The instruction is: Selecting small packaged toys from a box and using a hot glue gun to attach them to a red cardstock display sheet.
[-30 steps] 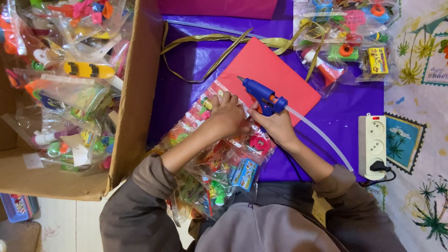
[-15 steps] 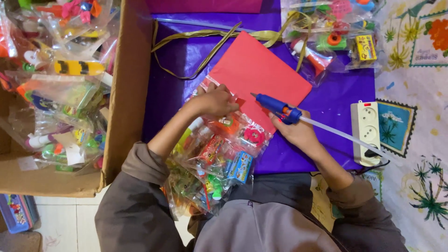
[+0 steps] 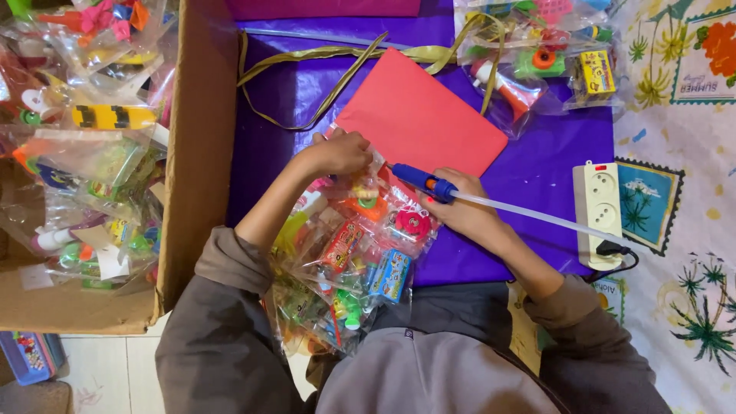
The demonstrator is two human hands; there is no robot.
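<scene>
The blue glue gun (image 3: pixel 424 182) is gripped in the right hand (image 3: pixel 460 211), nozzle at the lower edge of the red card (image 3: pixel 420 116). The top of a clear toy packet (image 3: pixel 360 230), lying on the purple sheet (image 3: pixel 537 161), is pinched by the left hand (image 3: pixel 337 152). The packet is best kept flat and fingers kept off the nozzle

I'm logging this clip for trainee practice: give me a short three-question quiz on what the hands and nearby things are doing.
1. True or false: the right hand holds the blue glue gun.
2. The left hand touches: A) the power strip, B) the clear toy packet, C) the cardboard box.
3. What lies on the purple sheet under the gun's tip?

Key: 1 true. 2 B, at the packet's top edge. 3 the red card.
</scene>
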